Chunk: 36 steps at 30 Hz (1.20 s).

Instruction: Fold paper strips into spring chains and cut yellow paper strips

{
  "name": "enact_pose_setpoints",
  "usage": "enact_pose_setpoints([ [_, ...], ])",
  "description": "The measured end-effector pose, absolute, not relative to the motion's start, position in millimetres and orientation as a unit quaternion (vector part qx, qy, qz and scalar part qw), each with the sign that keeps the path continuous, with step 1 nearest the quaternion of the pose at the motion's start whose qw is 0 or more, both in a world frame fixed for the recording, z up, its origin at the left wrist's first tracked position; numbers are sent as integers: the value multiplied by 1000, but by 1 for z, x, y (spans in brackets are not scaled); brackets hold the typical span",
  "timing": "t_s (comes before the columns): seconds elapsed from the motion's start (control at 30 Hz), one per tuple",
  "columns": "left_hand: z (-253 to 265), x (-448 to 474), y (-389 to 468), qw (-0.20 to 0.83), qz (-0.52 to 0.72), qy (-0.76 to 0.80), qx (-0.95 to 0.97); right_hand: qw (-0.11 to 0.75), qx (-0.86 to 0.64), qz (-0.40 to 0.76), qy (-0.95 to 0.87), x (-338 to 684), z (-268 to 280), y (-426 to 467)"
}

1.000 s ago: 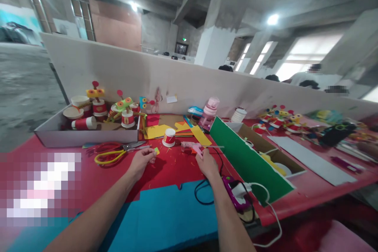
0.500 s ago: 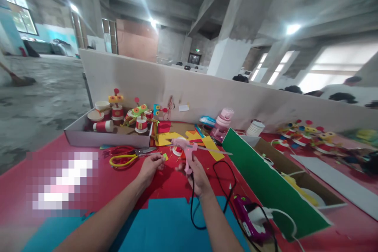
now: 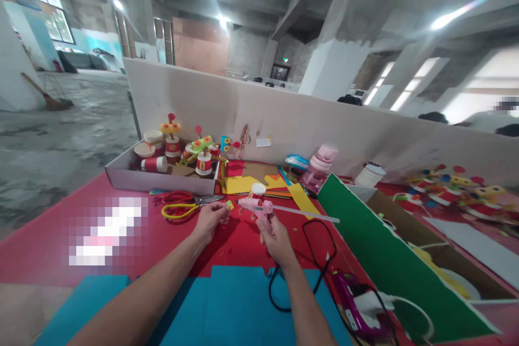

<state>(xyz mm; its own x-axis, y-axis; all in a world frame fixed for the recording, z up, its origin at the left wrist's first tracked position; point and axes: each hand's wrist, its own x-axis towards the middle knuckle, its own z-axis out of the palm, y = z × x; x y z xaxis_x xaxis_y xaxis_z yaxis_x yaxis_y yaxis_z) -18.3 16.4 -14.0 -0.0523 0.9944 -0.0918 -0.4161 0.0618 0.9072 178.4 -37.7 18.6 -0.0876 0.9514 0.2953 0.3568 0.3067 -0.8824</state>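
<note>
Pink plastic marks the hot-glue gun (image 3: 259,206), held in the right hand (image 3: 276,237) in front of the small red-and-white paper cup (image 3: 258,189). A second earlier the gun shows low, to the right of the cup; half a second earlier it is raised, and now it is levelled, its tip directed left toward the yellow-green paper piece (image 3: 230,205). Judged from this change, the work has passed from taking up the tool to bringing tip and paper together; whether they touch cannot be told, nor can any glue be made out. The left hand (image 3: 213,219) pinches the paper between thumb and fingers above the red-covered table (image 3: 227,254), near the yellow-handled scissors (image 3: 178,211). The right hand closes around the gun's grip, with the translucent glue stick (image 3: 306,213) projecting to the right and the black cord (image 3: 333,251) looping nearby. Both forearms (image 3: 150,287) enter from below and converge over the blue sheet (image 3: 239,303); the hands stand apart, the gun's tip between them.
</note>
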Motion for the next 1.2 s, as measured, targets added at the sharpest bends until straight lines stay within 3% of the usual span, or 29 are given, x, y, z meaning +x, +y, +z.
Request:
enact_pose_setpoints([
  [0.77,-14,-19,18,611,581,417,340,418,-518,209,-716,179,23,-42],
  [1.2,-15,-20,19,619,580,413,332,398,-502,220,-736,179,20,-39],
])
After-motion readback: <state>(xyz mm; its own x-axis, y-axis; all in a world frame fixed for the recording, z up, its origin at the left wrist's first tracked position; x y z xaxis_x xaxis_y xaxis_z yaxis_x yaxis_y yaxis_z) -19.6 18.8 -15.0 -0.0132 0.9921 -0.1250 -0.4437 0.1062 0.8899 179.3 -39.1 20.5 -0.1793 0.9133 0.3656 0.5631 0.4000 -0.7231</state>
